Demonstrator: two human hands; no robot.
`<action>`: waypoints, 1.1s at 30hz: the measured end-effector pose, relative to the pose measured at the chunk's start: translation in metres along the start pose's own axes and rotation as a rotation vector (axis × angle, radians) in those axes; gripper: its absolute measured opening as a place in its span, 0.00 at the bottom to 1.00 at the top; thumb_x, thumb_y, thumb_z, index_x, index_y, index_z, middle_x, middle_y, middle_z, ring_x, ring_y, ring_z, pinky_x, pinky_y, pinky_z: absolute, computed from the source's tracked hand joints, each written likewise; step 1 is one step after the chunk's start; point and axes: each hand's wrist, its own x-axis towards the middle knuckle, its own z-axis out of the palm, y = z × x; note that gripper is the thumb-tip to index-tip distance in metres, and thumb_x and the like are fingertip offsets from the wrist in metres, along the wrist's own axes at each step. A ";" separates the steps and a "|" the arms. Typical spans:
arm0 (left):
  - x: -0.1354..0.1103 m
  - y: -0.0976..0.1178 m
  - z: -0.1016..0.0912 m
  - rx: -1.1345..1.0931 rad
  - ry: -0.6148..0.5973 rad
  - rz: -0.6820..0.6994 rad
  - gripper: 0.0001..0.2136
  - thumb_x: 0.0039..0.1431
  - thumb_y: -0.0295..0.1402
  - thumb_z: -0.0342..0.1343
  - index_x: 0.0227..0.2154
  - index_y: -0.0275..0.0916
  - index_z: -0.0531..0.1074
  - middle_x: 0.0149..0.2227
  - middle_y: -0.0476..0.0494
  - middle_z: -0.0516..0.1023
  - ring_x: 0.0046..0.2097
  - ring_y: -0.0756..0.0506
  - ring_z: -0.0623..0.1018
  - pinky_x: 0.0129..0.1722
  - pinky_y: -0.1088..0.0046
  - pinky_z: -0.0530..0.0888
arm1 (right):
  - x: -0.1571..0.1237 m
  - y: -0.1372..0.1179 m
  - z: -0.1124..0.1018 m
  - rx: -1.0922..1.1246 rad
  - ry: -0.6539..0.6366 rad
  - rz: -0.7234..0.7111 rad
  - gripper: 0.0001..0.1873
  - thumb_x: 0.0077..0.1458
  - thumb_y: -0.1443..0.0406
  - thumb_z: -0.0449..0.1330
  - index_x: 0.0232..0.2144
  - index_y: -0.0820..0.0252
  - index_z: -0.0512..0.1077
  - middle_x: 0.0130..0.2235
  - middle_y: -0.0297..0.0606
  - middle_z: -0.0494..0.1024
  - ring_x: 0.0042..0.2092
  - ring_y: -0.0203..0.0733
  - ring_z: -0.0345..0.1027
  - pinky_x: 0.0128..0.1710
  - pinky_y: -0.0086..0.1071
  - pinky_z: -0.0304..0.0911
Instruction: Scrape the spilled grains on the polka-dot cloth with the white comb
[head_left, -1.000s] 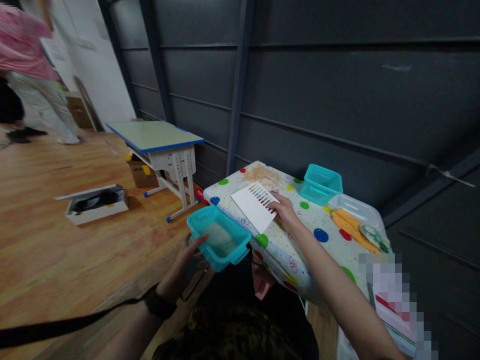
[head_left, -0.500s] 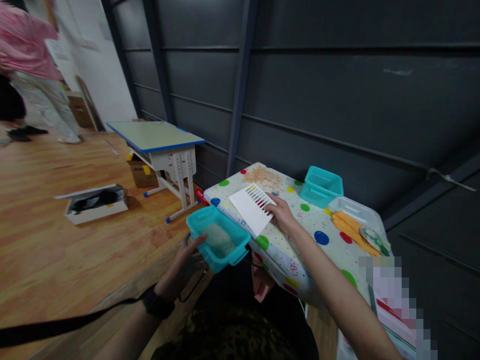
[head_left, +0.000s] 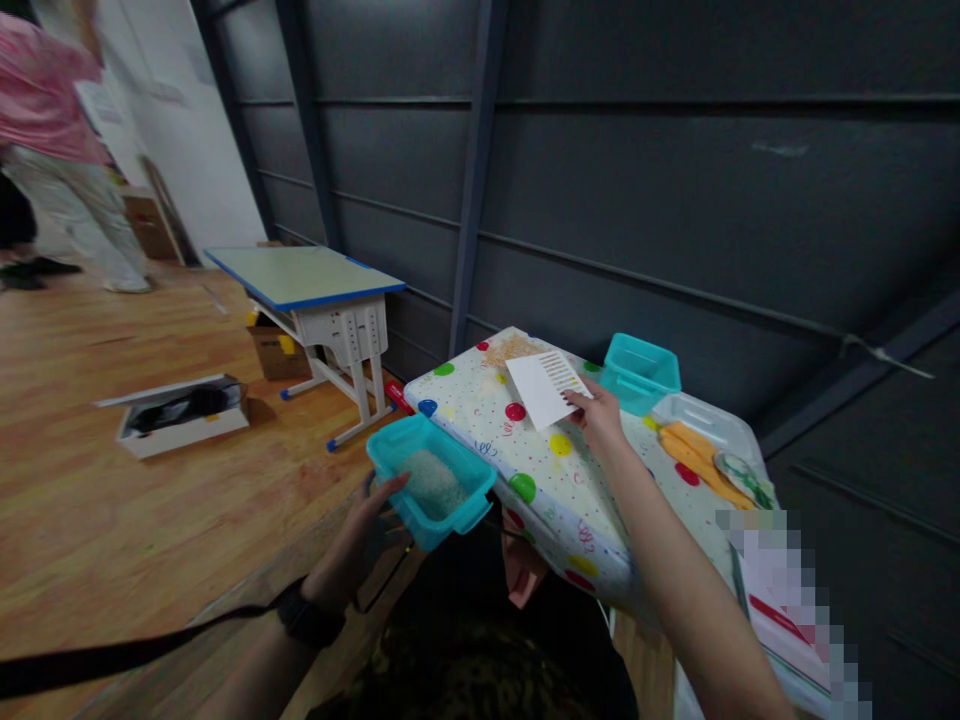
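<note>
My left hand [head_left: 377, 520] grips the near left side of a teal plastic container [head_left: 480, 478], its thumb over the rim. White grains like rice [head_left: 433, 484] lie inside it, and it is held just off the table's front left edge. My right hand [head_left: 596, 412] pinches the right edge of a white card [head_left: 538, 392] printed with rows of short coloured bars. The card is tilted above the polka-dot tablecloth [head_left: 491, 430]. Beyond it, a patch of tan grains or crumbs [head_left: 514, 349] is spread at the table's far left corner.
A second teal container [head_left: 641, 372] stands at the table's back. Beside it are a clear tray [head_left: 709, 420], an orange cloth [head_left: 694, 460] and a small clear bag [head_left: 742, 478]. A desk [head_left: 307, 275], an open white box [head_left: 184, 420] and a person [head_left: 52, 130] are to the left.
My right hand has moved the card to the right and back, away from the teal container, and turned it. My left hand still holds the container in about the same place.
</note>
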 end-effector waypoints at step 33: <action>-0.004 0.000 0.005 -0.023 -0.003 -0.011 0.27 0.63 0.39 0.65 0.62 0.49 0.65 0.47 0.39 0.81 0.37 0.40 0.86 0.35 0.58 0.86 | -0.011 0.019 0.020 -0.098 -0.154 0.024 0.30 0.43 0.60 0.71 0.52 0.58 0.80 0.36 0.38 0.85 0.32 0.44 0.76 0.28 0.34 0.72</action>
